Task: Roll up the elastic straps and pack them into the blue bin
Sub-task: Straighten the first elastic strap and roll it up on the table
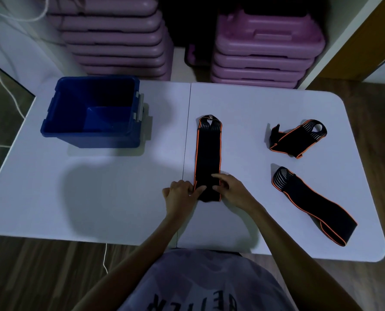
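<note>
I see the left hand (180,194) and right hand (229,191) pinching the near end of the centre strap (207,158). Two more straps (298,138) at right. Blue bin (92,113) upper left on the white table (97,198).

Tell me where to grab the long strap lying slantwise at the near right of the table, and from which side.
Take the long strap at its plain flat end nearest the table's front right corner, coming from the near side with the right hand. That end lies flat and open to the person, away from the ribbed loop end, so rolling could probably start there. Both hands are now on the middle strap.
</note>
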The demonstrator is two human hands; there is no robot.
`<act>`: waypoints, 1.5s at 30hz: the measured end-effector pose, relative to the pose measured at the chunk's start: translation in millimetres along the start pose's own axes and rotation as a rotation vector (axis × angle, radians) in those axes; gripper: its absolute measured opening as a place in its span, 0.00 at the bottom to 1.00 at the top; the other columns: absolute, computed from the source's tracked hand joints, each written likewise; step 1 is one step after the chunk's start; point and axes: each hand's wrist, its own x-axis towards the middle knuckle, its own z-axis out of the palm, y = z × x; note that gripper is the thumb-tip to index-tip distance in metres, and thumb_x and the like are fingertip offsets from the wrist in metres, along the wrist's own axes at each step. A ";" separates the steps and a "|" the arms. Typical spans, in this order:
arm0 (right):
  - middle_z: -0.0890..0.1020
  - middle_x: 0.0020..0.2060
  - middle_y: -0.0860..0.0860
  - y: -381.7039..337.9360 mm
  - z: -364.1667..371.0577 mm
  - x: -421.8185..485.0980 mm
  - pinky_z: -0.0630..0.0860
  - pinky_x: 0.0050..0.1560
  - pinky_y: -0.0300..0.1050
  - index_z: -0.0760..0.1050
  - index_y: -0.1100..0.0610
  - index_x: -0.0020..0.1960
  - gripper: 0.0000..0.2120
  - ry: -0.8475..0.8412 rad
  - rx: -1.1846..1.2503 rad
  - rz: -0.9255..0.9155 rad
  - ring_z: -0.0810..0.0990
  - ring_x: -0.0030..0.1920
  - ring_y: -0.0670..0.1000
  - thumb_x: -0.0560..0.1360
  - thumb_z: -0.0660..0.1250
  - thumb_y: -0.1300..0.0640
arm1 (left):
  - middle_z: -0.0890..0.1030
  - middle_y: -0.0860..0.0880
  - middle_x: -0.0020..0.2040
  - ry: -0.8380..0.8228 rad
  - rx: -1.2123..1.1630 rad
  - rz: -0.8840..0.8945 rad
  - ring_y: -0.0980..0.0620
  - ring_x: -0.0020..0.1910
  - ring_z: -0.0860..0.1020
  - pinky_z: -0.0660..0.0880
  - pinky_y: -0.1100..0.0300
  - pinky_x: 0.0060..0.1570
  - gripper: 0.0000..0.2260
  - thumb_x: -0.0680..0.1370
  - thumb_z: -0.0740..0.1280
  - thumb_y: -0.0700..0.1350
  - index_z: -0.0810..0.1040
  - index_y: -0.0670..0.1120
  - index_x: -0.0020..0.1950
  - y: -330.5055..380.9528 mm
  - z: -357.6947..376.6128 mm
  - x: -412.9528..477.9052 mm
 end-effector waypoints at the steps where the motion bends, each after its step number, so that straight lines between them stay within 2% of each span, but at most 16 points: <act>1: 0.76 0.54 0.52 0.4 0.9 2.1 0.71 0.55 0.41 0.71 0.51 0.68 0.20 0.026 -0.029 -0.009 0.75 0.54 0.51 0.77 0.66 0.54 | 0.75 0.55 0.35 0.022 0.003 -0.010 0.52 0.42 0.73 0.61 0.56 0.45 0.21 0.73 0.62 0.66 0.70 0.50 0.33 -1.3 0.2 2.3; 5: 0.71 0.49 0.44 1.7 9.7 1.4 0.69 0.47 0.38 0.74 0.49 0.60 0.14 0.194 -0.067 -0.072 0.73 0.48 0.45 0.76 0.67 0.52 | 0.76 0.54 0.51 0.050 0.046 0.092 0.52 0.53 0.72 0.63 0.57 0.52 0.16 0.73 0.65 0.62 0.74 0.51 0.51 -5.0 0.7 12.9; 8: 0.76 0.53 0.45 0.1 17.7 -10.4 0.70 0.50 0.28 0.76 0.52 0.55 0.09 0.300 -0.105 -0.130 0.77 0.52 0.48 0.78 0.62 0.51 | 0.77 0.53 0.60 0.035 0.076 0.303 0.51 0.60 0.72 0.65 0.55 0.56 0.12 0.75 0.63 0.56 0.76 0.52 0.54 -2.1 0.0 19.3; 10: 0.80 0.59 0.49 7.6 20.3 -14.4 0.73 0.58 0.38 0.79 0.53 0.55 0.13 0.313 -0.358 -0.297 0.78 0.57 0.51 0.77 0.61 0.48 | 0.79 0.53 0.58 0.049 0.093 0.397 0.52 0.59 0.75 0.64 0.56 0.54 0.13 0.76 0.58 0.55 0.79 0.51 0.49 -3.9 -0.4 22.5; 12: 0.78 0.64 0.49 19.7 18.3 -15.5 0.74 0.61 0.49 0.79 0.52 0.58 0.19 0.251 -0.556 -0.421 0.76 0.63 0.52 0.74 0.65 0.42 | 0.81 0.53 0.55 0.083 0.139 0.457 0.53 0.57 0.77 0.65 0.57 0.53 0.13 0.75 0.58 0.54 0.80 0.51 0.46 -7.0 -0.6 26.8; 14: 0.75 0.67 0.49 26.5 12.8 -14.9 0.74 0.60 0.52 0.76 0.51 0.63 0.24 0.163 -0.667 -0.451 0.74 0.66 0.53 0.72 0.65 0.39 | 0.83 0.53 0.53 0.123 0.171 0.523 0.53 0.54 0.79 0.64 0.57 0.52 0.12 0.75 0.59 0.53 0.81 0.50 0.44 -7.9 0.2 29.5; 17: 0.77 0.65 0.51 25.7 7.4 -12.2 0.77 0.54 0.52 0.77 0.52 0.61 0.21 0.136 -0.692 -0.473 0.78 0.62 0.55 0.73 0.63 0.43 | 0.83 0.52 0.55 0.166 0.192 0.626 0.54 0.54 0.81 0.68 0.57 0.52 0.13 0.75 0.60 0.52 0.83 0.50 0.47 -12.6 0.4 32.6; 19: 0.78 0.65 0.50 21.9 6.5 -10.3 0.75 0.55 0.51 0.77 0.51 0.62 0.20 0.149 -0.645 -0.453 0.78 0.61 0.53 0.74 0.64 0.43 | 0.80 0.50 0.62 0.102 0.253 0.720 0.53 0.60 0.78 0.71 0.56 0.56 0.17 0.74 0.61 0.56 0.81 0.49 0.55 -26.7 -1.4 33.5; 22: 0.78 0.64 0.46 19.6 5.5 -10.6 0.71 0.58 0.47 0.75 0.48 0.64 0.20 0.166 -0.566 -0.416 0.77 0.60 0.50 0.74 0.65 0.43 | 0.69 0.49 0.72 -0.112 0.370 0.804 0.52 0.70 0.69 0.67 0.54 0.63 0.29 0.73 0.61 0.64 0.69 0.49 0.69 -44.2 -10.2 37.4; 24: 0.79 0.62 0.46 17.6 2.6 -11.4 0.69 0.57 0.43 0.75 0.49 0.63 0.19 0.182 -0.516 -0.401 0.77 0.58 0.49 0.74 0.66 0.45 | 0.68 0.49 0.73 -0.159 0.353 0.788 0.51 0.70 0.68 0.67 0.53 0.63 0.28 0.74 0.60 0.61 0.67 0.49 0.71 -42.4 -15.5 39.7; 27: 0.80 0.61 0.47 13.4 -0.5 -10.7 0.67 0.55 0.40 0.73 0.49 0.65 0.20 0.169 -0.441 -0.347 0.76 0.58 0.50 0.74 0.65 0.46 | 0.72 0.48 0.70 -0.140 0.245 0.775 0.50 0.67 0.72 0.68 0.53 0.60 0.24 0.76 0.56 0.56 0.69 0.48 0.69 -37.8 -17.7 40.7; 32: 0.75 0.65 0.47 -0.3 -7.6 -12.7 0.68 0.57 0.42 0.64 0.45 0.71 0.22 0.107 -0.250 -0.237 0.73 0.62 0.48 0.78 0.62 0.45 | 0.81 0.45 0.57 -0.137 0.131 0.658 0.45 0.55 0.77 0.72 0.51 0.54 0.21 0.76 0.56 0.52 0.72 0.45 0.65 -25.1 -23.1 44.6; 36: 0.74 0.59 0.41 -12.8 -18.2 -6.4 0.71 0.50 0.42 0.65 0.44 0.68 0.21 0.102 -0.127 -0.187 0.75 0.50 0.44 0.77 0.62 0.41 | 0.80 0.43 0.45 -0.123 -0.007 0.454 0.43 0.45 0.76 0.69 0.53 0.44 0.19 0.78 0.55 0.57 0.75 0.42 0.52 -6.6 -25.1 53.7; 39: 0.76 0.57 0.42 -18.4 -22.8 6.2 0.76 0.48 0.44 0.66 0.43 0.67 0.23 0.101 -0.099 -0.173 0.78 0.45 0.46 0.74 0.67 0.45 | 0.80 0.46 0.42 -0.139 -0.151 0.288 0.46 0.42 0.76 0.71 0.53 0.43 0.23 0.74 0.53 0.61 0.74 0.44 0.49 -2.6 -19.3 55.5; 42: 0.80 0.52 0.48 -21.2 -24.9 17.4 0.76 0.47 0.47 0.68 0.46 0.67 0.22 0.084 -0.046 -0.163 0.79 0.43 0.51 0.74 0.69 0.52 | 0.81 0.50 0.40 -0.154 -0.291 0.101 0.49 0.41 0.78 0.73 0.53 0.46 0.13 0.75 0.63 0.55 0.75 0.46 0.44 5.3 -14.6 55.4; 45: 0.79 0.54 0.48 -20.3 -24.6 22.4 0.74 0.49 0.40 0.70 0.49 0.64 0.21 0.042 0.062 -0.137 0.78 0.48 0.50 0.74 0.70 0.59 | 0.80 0.50 0.48 -0.140 -0.261 0.109 0.49 0.44 0.78 0.72 0.53 0.48 0.09 0.74 0.69 0.47 0.76 0.45 0.36 7.0 -10.7 56.7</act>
